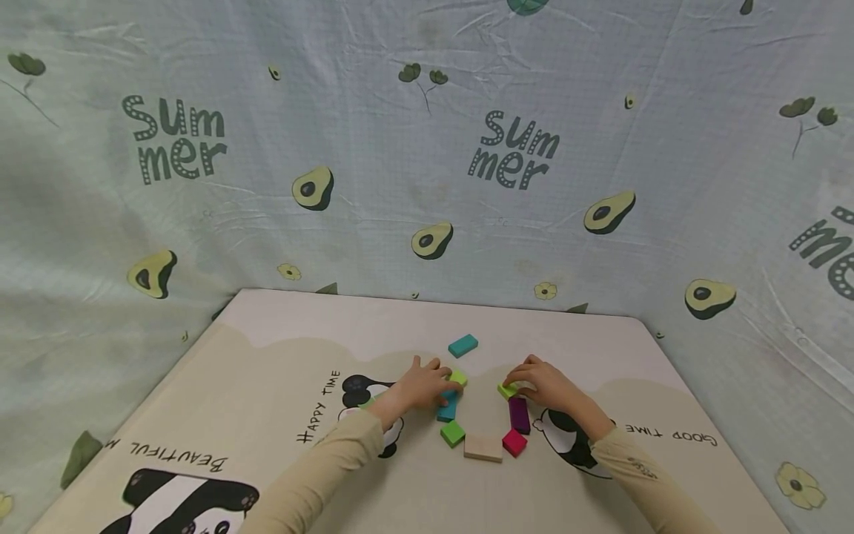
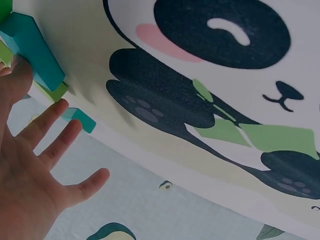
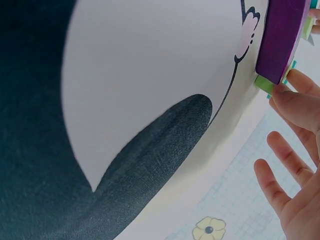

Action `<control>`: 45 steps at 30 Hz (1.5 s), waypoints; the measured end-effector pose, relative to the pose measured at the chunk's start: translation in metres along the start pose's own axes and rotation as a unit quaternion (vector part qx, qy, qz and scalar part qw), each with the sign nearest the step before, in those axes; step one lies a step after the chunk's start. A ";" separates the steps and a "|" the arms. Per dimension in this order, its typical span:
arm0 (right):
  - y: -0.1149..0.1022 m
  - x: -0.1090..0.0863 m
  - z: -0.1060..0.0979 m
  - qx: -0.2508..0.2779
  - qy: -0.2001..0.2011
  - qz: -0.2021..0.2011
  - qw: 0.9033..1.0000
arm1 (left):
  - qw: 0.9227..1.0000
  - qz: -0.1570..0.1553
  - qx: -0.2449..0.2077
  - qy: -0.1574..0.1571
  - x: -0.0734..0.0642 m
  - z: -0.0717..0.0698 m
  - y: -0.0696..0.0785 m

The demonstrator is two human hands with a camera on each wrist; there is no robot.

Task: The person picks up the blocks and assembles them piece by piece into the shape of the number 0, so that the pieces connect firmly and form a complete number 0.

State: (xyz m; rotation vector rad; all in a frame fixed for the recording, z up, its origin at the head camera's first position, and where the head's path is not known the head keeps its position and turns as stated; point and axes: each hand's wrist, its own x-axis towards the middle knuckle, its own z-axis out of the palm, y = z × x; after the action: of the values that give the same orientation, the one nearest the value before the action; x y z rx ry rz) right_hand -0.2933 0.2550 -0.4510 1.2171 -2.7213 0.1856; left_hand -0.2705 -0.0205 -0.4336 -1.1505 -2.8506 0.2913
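Observation:
A U-shaped outline of coloured blocks lies on the panda-print table (image 1: 427, 504). My left hand (image 1: 422, 387) holds a lime green block (image 1: 458, 378) at the top of the left side, thumb beside the blue block (image 1: 448, 407) below it, other fingers spread. With thumb and index finger, my right hand (image 1: 548, 386) pinches another lime green block (image 1: 506, 391) at the far end of the purple block (image 3: 284, 37). Between the two sides, along the bottom, are a green block (image 1: 452, 434), a plain wooden block (image 1: 483, 448) and a red block (image 1: 514, 443).
A teal block (image 1: 463, 345) lies by itself beyond the outline, toward the table's far edge. Behind the table hangs a pale cloth (image 1: 373, 148) printed with avocados and lettering.

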 end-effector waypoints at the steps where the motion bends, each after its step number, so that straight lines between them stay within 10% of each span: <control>1: 0.000 0.000 0.000 0.000 0.000 -0.001 1.000 | 1.000 0.000 0.002 -0.001 0.000 0.000 0.000; 27: -0.001 -0.004 0.001 -0.011 0.019 -0.003 1.000 | 1.000 -0.003 0.008 -0.007 0.002 0.005 0.001; 45: -0.023 -0.020 -0.002 -0.012 0.019 0.011 1.000 | 0.998 0.013 0.008 0.057 -0.007 0.004 0.003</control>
State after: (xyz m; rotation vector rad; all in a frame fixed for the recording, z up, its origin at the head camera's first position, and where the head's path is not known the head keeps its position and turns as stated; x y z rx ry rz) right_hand -0.2628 0.2552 -0.4519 1.1652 -2.6989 0.1769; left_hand -0.2638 -0.0242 -0.4384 -1.1628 -2.7317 0.2423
